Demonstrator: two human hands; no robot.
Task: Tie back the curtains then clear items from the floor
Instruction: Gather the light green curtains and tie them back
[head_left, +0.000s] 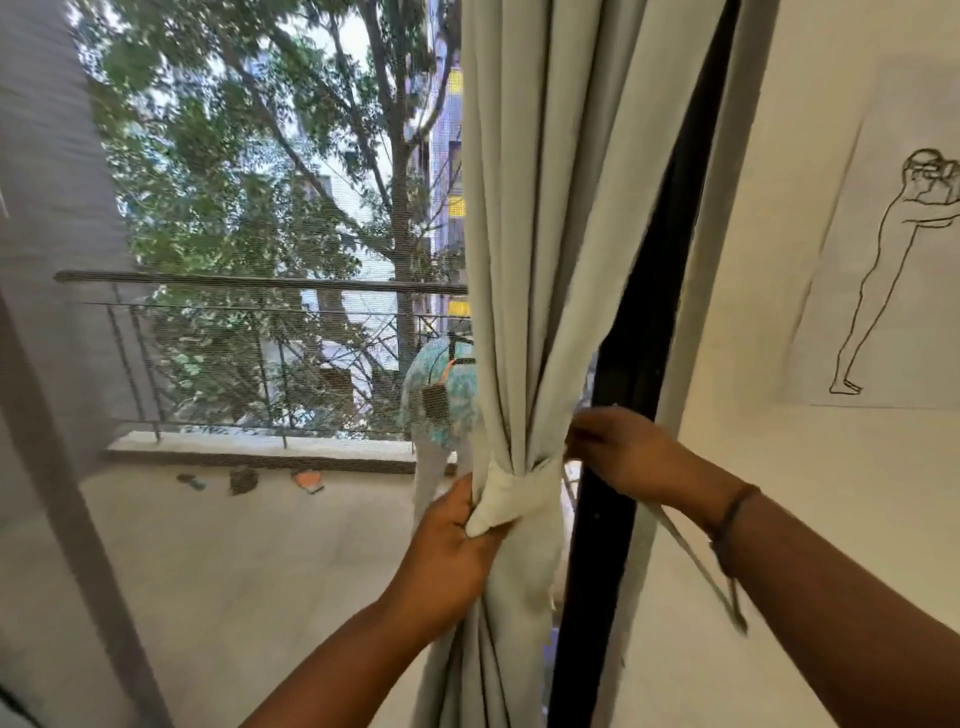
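Observation:
A pale grey-green curtain (540, 218) hangs gathered beside a black door frame (613, 405). A cloth tie-back band (511, 493) of the same colour wraps its waist. My left hand (452, 540) grips the band's left end against the folds. My right hand (623, 452) pinches the band's other end at the curtain's right edge, and a loose strap (696, 561) trails down below my wrist. On the balcony floor lie three small items: a dark one (191, 480), a brown one (243, 479) and an orange one (309, 480).
A mesh screen covers the opening onto a balcony with a metal railing (260, 283). A patterned teal cloth (441, 395) hangs behind the curtain. Another grey curtain (52, 208) is at the left. A line drawing (893, 260) hangs on the white wall at right.

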